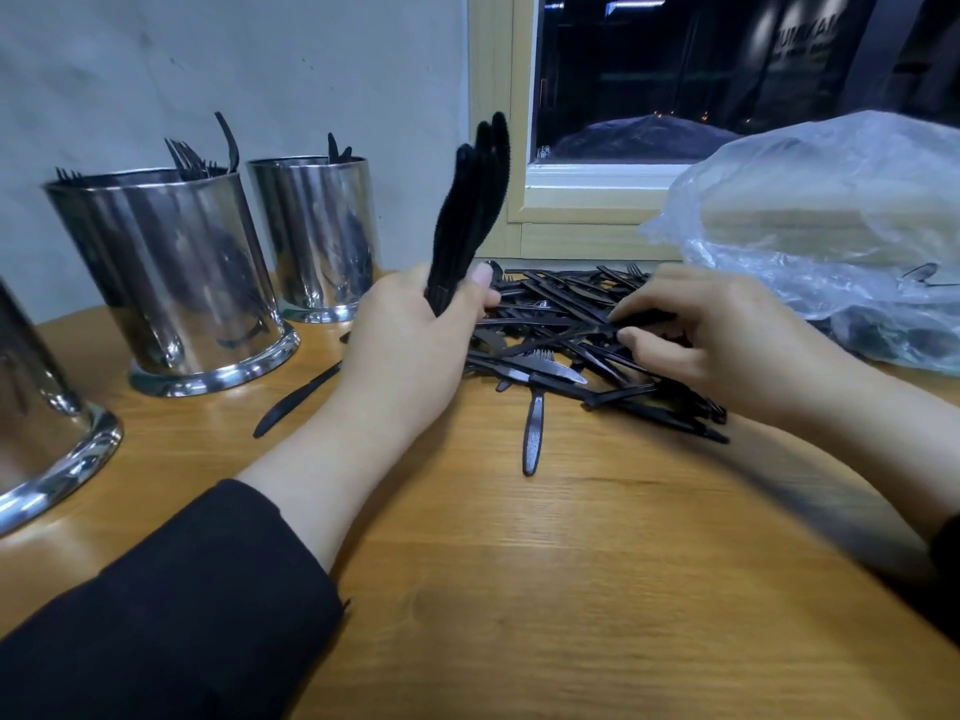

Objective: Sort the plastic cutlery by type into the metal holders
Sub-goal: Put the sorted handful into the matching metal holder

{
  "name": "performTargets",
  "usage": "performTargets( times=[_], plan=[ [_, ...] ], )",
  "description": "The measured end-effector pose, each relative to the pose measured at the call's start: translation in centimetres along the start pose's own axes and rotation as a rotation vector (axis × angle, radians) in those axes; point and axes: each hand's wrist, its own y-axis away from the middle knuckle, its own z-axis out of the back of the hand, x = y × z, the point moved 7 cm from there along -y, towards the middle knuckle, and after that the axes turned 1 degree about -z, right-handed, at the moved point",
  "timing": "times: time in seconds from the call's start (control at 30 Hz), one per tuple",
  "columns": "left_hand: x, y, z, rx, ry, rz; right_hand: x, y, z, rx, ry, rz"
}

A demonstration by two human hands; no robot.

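1. On the wooden surface (pixel 519 589), a heap of black plastic cutlery (pixel 582 335) lies toward the far right, with knives, forks and handles crossing one another.
2. At the heap's left edge, the left hand (pixel 410 345) has its grip clamped on a bundle of black knives (pixel 470 210), held upright with the serrated blades pointing up.
3. Over the heap, the right hand (pixel 722 340) pinches a piece of cutlery between thumb and fingertips; which type it is I cannot tell.
4. To the left stand three metal holders: the middle holder (pixel 176 283) has forks showing above its rim, the far holder (pixel 319 236) has a few dark tips showing, and the near holder (pixel 36 407) is cut by the left edge.
5. One knife (pixel 296 400) lies alone between the middle holder and the left hand.
6. Another handle (pixel 533 433) points nearward from the heap.
7. Far right, a clear plastic bag (pixel 831 226) rests just beside the heap.
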Motion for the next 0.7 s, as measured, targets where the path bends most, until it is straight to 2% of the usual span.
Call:
performTargets(
  times=[0.07, 0.23, 0.37, 0.53, 0.7],
  plan=[
    [-0.4, 0.1, -0.4, 0.057, -0.059, -0.023, 1.2, 0.2, 0.1, 0.004, -0.057, 0.076],
    [-0.1, 0.9, -2.8, 0.339, 0.020, 0.012, 3.3, 0.4, -0.1, -0.098, -0.145, 0.160],
    [0.5, 0.7, -2.6, 0.293, 0.045, 0.046, 1.5, -0.1, -0.2, -0.236, -0.196, -0.033],
    [1.7, -0.2, -1.5, 0.142, 0.159, 0.117, 0.6, -0.9, -4.9, 0.113, 0.096, -0.076],
    [2.4, -0.2, -1.8, 0.158, 0.138, 0.141, 0.5, -0.9, -6.7, 0.242, 0.237, -0.113]
  ],
)
